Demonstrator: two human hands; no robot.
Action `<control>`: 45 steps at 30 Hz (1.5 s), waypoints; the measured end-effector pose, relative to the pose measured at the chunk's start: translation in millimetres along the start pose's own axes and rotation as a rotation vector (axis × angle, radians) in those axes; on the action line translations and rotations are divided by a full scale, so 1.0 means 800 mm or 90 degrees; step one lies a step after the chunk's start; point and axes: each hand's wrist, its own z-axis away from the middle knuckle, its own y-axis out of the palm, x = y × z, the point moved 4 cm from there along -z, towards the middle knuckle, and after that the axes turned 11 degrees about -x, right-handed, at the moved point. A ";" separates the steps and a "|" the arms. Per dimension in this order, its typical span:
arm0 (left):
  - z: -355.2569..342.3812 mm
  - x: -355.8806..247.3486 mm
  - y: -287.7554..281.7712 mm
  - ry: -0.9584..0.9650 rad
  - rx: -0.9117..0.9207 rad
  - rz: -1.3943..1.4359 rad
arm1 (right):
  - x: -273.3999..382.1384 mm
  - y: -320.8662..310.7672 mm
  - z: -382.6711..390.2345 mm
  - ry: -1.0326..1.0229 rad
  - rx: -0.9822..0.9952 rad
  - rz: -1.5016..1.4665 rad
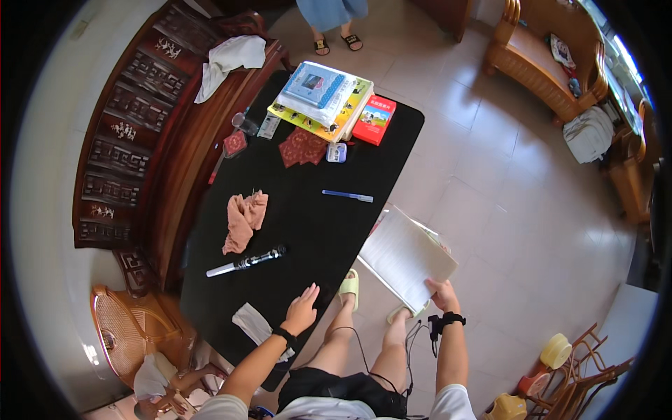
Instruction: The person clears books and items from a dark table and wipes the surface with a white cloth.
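My right hand (442, 295) grips the lower right corner of an open notebook (406, 255) with pale lined pages, held out past the table's right edge. More sheets show behind its far side. My left hand (302, 309) is open, fingers stretched out, just over the near part of the black table (301, 217); whether it touches the top I cannot tell. Closest to it lie a white folded tissue or cloth (253, 323) and a black-and-silver stick-like object (245, 263). Farther up are a crumpled pinkish-orange cloth (245, 220) and a blue pen (348, 196).
At the table's far end are a stack of books (318, 91), a red box (374, 120), dark red cards (302, 147), a small tin (337, 152) and a clear cup (243, 122). A wooden bench (154, 140) flanks the left side. One person (332, 17) stands beyond; another (164, 385) sits lower left.
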 end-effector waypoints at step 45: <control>-0.014 0.016 0.014 -0.069 0.231 -0.035 | -0.111 0.253 -0.152 -0.078 0.303 0.456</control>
